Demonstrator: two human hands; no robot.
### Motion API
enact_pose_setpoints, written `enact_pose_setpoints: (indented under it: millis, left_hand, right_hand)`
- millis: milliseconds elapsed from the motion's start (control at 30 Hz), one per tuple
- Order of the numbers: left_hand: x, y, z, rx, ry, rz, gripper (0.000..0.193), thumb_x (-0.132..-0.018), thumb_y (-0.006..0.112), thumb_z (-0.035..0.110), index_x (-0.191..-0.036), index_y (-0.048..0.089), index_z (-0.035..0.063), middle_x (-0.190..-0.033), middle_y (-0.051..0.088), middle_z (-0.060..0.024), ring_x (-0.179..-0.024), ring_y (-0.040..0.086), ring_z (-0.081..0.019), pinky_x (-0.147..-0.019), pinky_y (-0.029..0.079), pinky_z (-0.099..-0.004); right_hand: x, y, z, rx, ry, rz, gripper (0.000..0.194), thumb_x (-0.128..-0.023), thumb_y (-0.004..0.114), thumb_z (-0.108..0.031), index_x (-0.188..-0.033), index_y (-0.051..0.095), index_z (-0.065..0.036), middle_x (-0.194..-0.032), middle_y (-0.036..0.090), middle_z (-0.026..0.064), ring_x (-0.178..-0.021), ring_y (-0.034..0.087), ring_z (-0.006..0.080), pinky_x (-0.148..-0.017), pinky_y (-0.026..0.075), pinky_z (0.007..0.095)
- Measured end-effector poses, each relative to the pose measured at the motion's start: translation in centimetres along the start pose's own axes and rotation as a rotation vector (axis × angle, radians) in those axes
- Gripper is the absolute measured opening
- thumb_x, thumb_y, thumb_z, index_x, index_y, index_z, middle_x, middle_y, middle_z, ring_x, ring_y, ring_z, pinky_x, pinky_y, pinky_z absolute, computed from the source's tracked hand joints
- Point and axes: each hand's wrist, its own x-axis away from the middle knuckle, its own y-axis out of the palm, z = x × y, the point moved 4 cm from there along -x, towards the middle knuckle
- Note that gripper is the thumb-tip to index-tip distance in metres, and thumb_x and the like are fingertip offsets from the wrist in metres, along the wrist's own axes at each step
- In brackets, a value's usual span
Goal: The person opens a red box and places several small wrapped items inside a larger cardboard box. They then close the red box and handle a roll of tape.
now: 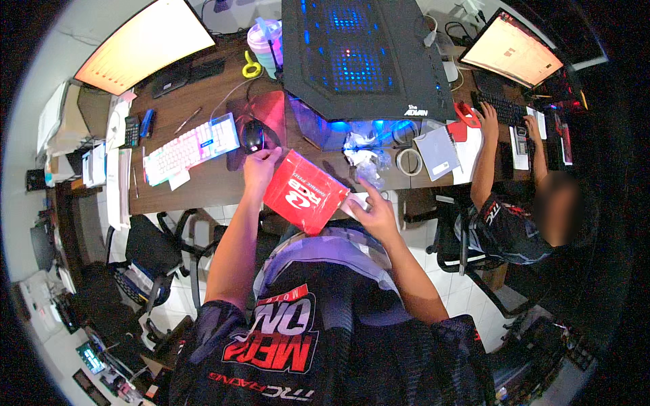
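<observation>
A flat red RCB packet [304, 195] with a glossy surface is tilted in front of my lap, near the desk's front edge. My left hand [260, 170] pinches its upper left corner between thumb and fingers. At the packet's right end a pale flat piece [350, 207] sticks out, and my right hand [378, 215] grips it with the thumb on top. The right index finger points away, toward the desk. What lies inside the packet is hidden.
A white keyboard [193, 147] and a black mouse [252, 136] lie left on the desk. Beyond stands a black computer case [365, 66]. Crumpled clear plastic [368, 162], a tape roll [409, 162] and a grey notebook [436, 152] sit right. A co-worker's hand [488, 119] rests near a black keyboard [500, 107].
</observation>
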Motion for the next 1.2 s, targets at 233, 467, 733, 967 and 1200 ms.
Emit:
enact_pose_setpoints:
  millis: [233,467,733,967,1200]
  left_hand:
    - [-0.9,2.1,-2.6,0.132,-0.012,-0.175,0.036,-0.097,0.073,0.034,-0.118,0.077,0.0052,-0.101,0.079,-0.014,-0.089,0.075,-0.0251,-0.083,0.056,-0.0367]
    - [4.2,2.6,3.0,-0.232,0.302,-0.034,0.049,-0.104,0.058,0.033,-0.143,0.06,0.0045,-0.132,0.07,-0.02,-0.123,0.066,-0.0378,-0.104,0.051,-0.0458]
    - [11.2,8.7,5.8,-0.881,0.842,-0.147,0.08,-0.105,0.045,0.05,-0.157,0.031,-0.0094,-0.167,0.025,-0.0289,-0.158,0.021,-0.0395,-0.127,0.017,-0.0555]
    - [14.5,11.5,8.9,-0.619,1.019,-0.557,0.078,-0.103,0.054,0.045,-0.158,0.031,-0.0057,-0.16,0.039,-0.0268,-0.151,0.037,-0.0389,-0.126,0.026,-0.051]
    - [12.9,13.2,10.0,-0.554,0.973,-0.613,0.064,-0.104,0.054,0.031,-0.157,0.037,0.001,-0.153,0.048,-0.0246,-0.14,0.048,-0.0409,-0.12,0.036,-0.0499]
  right_hand:
    - [-1.3,0.9,2.1,-0.091,-0.007,-0.052,0.065,-0.092,0.078,-0.037,-0.15,0.055,-0.018,-0.116,0.075,0.0196,-0.101,0.073,0.0261,-0.088,0.056,0.0385]
    - [-2.2,1.8,3.6,-0.109,0.045,-0.178,0.068,-0.093,0.074,-0.044,-0.151,0.052,-0.017,-0.132,0.067,0.0253,-0.125,0.064,0.0423,-0.105,0.05,0.0471]
    - [-3.3,3.0,5.3,-0.075,-0.07,-0.244,0.079,-0.096,0.07,-0.046,-0.161,0.036,-0.017,-0.145,0.058,0.0268,-0.136,0.055,0.0439,-0.114,0.044,0.0482]
    - [-2.9,3.3,6.0,0.096,0.028,-0.384,0.082,-0.096,0.063,-0.041,-0.159,0.027,-0.001,-0.142,0.054,0.0351,-0.125,0.059,0.0507,-0.105,0.049,0.0545]
    - [-2.7,3.8,6.4,-0.134,-0.194,-0.096,0.081,-0.101,0.055,-0.045,-0.16,0.021,0.0,-0.118,0.067,0.0331,-0.105,0.066,0.0518,-0.093,0.053,0.0565]
